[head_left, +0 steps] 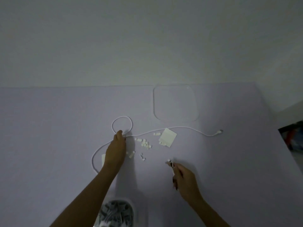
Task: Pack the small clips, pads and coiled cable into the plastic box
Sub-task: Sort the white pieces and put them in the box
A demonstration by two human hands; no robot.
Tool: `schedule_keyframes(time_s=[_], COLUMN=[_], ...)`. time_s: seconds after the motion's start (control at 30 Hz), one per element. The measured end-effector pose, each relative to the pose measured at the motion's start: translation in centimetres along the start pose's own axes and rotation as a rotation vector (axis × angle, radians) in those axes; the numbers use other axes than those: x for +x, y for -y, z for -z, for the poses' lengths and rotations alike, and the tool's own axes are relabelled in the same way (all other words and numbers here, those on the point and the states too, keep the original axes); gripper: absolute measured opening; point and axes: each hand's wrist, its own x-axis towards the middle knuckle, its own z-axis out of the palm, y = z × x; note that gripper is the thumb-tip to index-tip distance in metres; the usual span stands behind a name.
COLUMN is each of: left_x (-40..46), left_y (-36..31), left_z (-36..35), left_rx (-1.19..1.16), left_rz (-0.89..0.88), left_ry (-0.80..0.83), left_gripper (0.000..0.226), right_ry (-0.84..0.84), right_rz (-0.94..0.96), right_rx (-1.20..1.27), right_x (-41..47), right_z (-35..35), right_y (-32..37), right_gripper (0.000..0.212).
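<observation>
No text, label, brand or number can be read anywhere in this dim view.

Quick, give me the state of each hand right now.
Left hand: closed, pinching the white cable where its loop crosses.
Right hand: closed on one end of the cable, lifted just off the table.

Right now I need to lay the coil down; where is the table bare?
Bare: the wide stretch left of the cable loop, and the strip right of the right hand. Crowded: between the hands, where clips and pads lie.
</observation>
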Motion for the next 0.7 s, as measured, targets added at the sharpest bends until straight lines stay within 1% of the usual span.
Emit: schedule_keyframes(time_s=[0.07,0.1,0.13,0.17,0.23,0.27,0.33,0.37,0.4,0.43,0.5,0.53,0.6,0.63,0.67,0.7], left_x=[0.1,0.2,0.1,0.2,0.0,-0.1,-0.4,-0.4,-0.4,-0.5,-0.6,-0.8,-1.1,-1.3,-1.5,-1.7], left_y=[-0.2,-0.2,-0.4,-0.6,-1.1,-1.3,-1.5,-1.3,-1.0,-0.9,-0.4,-0.1,0.2,0.3,0.4,0.4], left_z=[0.7,1.0,1.4,1.8,2.8,3.3,4.1,4.3,4.5,4.5,4.5,4.4,4.0,3.8,3.5,3.1], left_rx=[-0.041,-0.118,-0.260,-0.451,-0.870,-1.061,-1.355,-1.464,-1.547,-1.612,-1.675,-1.667,-1.601,-1.532,-1.399,-1.177], left_rz=[-0.094,-0.114,-0.088,-0.020,0.179,0.279,0.440,0.498,0.536,0.565,0.622,0.658,0.717,0.709,0.664,0.574], left_ry=[-0.053,-0.082,-0.092,-0.081,0.021,0.089,0.170,0.182,0.191,0.209,0.214,0.189,0.110,0.079,0.051,0.023], left_gripper=[0.022,0.017,0.017,0.022,0.027,0.027,0.023,0.023,0.024,0.026,0.033,0.035,0.034,0.033,0.031,0.027], right_ry=[0.011,0.033,0.065,0.108,0.182,0.197,0.180,0.151,0.096,0.015,-0.129,-0.145,-0.141,-0.137,-0.134,-0.148], right_rz=[-0.210,-0.317,-0.403,-0.442,-0.412,-0.382,-0.329,-0.302,-0.262,-0.193,0.030,0.155,0.351,0.452,0.523,0.588], right_rx=[0.477,0.665,0.807,0.898,0.974,0.970,0.898,0.807,0.659,0.418,-0.161,-0.430,-0.870,-1.010,-1.109,-1.171], right_x=[0.2,0.4,0.5,0.6,1.1,1.4,2.4,3.0,3.7,4.0,4.7,4.8,5.0,5.2,5.4,5.5], right_z=[1.8,2.6,3.3,3.9,4.8,5.1,5.1,4.7,4.0,3.5,2.2,1.5,0.6,0.1,-0.2,-0.3], right_y=[0.8,1.3,1.8,2.2,2.4,2.5,2.3,2.2,2.0,2.0,1.6,1.1,-0.2,-1.2,-1.8,-2.3], right_gripper=[0.030,0.025,0.019,0.017,0.025,0.028,0.030,0.030,0.032,0.031,0.018,0.023,0.033,0.036,0.040,0.044])
